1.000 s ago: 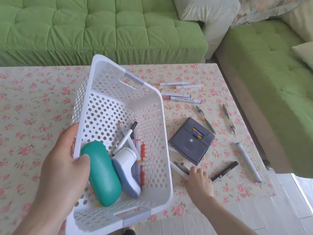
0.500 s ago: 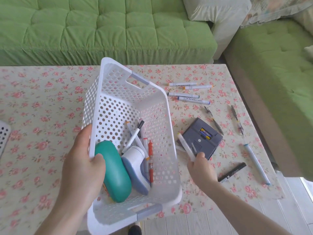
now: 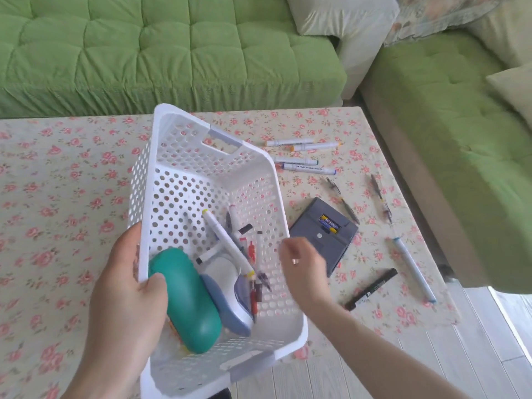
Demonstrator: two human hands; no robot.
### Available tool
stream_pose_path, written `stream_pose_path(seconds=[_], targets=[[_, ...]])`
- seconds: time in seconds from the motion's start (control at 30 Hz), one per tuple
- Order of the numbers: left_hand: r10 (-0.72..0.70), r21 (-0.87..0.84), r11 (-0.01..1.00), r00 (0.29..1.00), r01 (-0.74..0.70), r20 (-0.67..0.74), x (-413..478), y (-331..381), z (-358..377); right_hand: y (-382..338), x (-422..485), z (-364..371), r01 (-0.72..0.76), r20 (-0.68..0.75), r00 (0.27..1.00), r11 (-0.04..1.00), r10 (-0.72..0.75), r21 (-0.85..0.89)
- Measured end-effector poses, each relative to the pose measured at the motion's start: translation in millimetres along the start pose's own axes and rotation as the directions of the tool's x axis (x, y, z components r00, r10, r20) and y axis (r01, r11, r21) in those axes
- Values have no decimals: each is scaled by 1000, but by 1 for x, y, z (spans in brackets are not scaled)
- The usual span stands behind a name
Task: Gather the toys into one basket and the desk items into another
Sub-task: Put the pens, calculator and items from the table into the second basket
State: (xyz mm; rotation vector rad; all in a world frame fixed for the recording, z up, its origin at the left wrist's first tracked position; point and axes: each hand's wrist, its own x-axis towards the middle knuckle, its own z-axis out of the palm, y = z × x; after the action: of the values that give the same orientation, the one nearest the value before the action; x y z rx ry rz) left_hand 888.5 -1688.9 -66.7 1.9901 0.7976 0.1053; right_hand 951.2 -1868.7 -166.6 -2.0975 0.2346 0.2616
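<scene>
The white, hole-dotted basket (image 3: 218, 168) tilts above the flowered table (image 3: 57, 197), holding a teal case (image 3: 187, 303) and a white marker (image 3: 227, 243) among pens. Print on the table's markers (image 3: 309, 168) is too small to read. The left hand (image 3: 126, 292) grips its left rim. The right hand (image 3: 302, 269) hovers at the right rim, loosely curled and empty.

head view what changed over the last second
The right hand picked a white marker off the table beside the calculator, carried it left and let it go into the basket, where it now lies. The left hand still grips the basket's rim; calculator and black marker stayed put.
</scene>
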Motion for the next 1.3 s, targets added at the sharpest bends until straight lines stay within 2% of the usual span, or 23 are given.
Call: stream_pose_path(seconds=[0.13,0.2,0.27,0.43,0.53,0.63,0.77,0.8,0.9,0.97,1.03,1.13,1.2,1.3], targets=[[6,-17,1000,1000,-6,-1,5,5,6,45,29,-32,-326,-182,931,945,317,-20],[14,-20,1000,1000,-14,4,7,7,9,70,37,-38,-511,-221,844,858,489,-53],[21,-20,1000,1000,-21,9,10,9,12,84,40,-40,-636,-220,751,772,623,14],[25,20,999,999,-26,21,16,11,16,83,47,-37,-735,-51,575,543,817,406],[12,50,999,999,-15,53,22,11,17,75,49,-35,-721,10,554,474,832,506],[11,72,997,997,-16,71,27,13,17,66,50,-34,-658,16,622,511,783,553],[-8,107,994,997,0,72,31,9,16,46,52,-41,-493,-63,741,606,668,624],[-14,114,993,997,5,79,32,8,15,40,53,-43,-450,-122,771,671,625,589],[-15,149,989,995,0,101,30,11,13,20,54,-46,-300,-310,859,892,406,339],[-10,180,984,994,-9,105,28,15,12,2,50,-47,-146,-338,916,964,216,221],[-2,202,979,991,-25,133,31,15,10,-20,44,-43,42,-321,947,991,1,129],[-10,225,974,985,-30,174,44,10,4,-43,41,-29,261,-259,933,965,-251,4],[-38,222,975,984,-1,172,52,7,3,-50,43,-13,336,-164,924,939,-344,-75],[-79,158,986,987,56,143,57,1,-2,-56,46,20,393,15,919,909,-395,-141]])
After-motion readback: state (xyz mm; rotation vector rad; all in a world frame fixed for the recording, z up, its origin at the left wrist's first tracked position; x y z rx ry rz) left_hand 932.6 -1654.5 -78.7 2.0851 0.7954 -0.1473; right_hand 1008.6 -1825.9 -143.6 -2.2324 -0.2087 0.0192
